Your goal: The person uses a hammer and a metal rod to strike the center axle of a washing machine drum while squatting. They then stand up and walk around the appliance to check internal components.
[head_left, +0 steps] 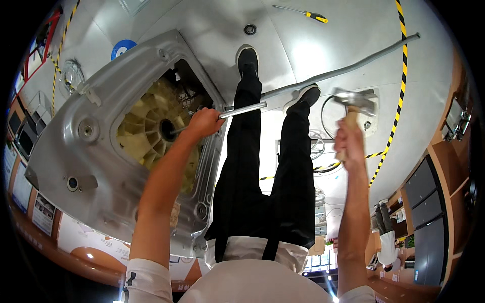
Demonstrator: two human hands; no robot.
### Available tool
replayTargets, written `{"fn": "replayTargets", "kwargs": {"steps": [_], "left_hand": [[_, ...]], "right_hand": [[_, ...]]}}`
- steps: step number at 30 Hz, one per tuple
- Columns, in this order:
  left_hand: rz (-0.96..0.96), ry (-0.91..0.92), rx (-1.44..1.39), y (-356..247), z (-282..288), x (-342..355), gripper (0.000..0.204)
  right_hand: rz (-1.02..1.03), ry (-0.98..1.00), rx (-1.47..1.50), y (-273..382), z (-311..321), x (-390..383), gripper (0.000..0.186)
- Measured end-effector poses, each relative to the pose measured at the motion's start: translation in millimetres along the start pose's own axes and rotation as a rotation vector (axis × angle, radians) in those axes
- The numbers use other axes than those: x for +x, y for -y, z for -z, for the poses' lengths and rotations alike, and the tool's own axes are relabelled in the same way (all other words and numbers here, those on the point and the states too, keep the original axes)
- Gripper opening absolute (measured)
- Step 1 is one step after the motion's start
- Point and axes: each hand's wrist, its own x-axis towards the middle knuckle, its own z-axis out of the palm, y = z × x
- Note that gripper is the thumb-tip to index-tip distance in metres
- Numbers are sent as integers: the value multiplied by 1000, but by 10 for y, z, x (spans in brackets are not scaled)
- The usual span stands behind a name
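Note:
A grey metal appliance casing, which looks like a washing machine's, lies at my left. Its large opening shows a yellowed, ribbed plastic tub with a dark round hub at the middle. My left hand is wrapped round a metal rod. One end of the rod points at the hub; the other sticks out toward my legs. Raised at the right, my right hand grips a hammer by its wooden handle. The hammer head is smeared by motion and apart from the rod.
A grey hose runs across the floor beyond my feet. Farther off lie a yellow-and-black screwdriver and a blue disc. Floor tape and a pale panel are at the right. Another person stands at lower right.

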Motion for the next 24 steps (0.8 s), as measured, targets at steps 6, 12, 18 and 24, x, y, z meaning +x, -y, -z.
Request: {"fn": "replayTargets", "kwargs": {"steps": [6,12,18,24], "left_hand": [[6,28,19,100,-68,-1,24],[-57,17,45,169,-74,89,22],[-80,-25,-9,128,-144,-18,23],[-49,4,-5,128,-70,-7,21]], "right_hand": [[211,-136,187,287,182,209,13],[-228,264,-50,-677,-934,-101,13],[-243,124,-61,-652,-129,-54,17],[96,-98,27,132,625,17,14]]}}
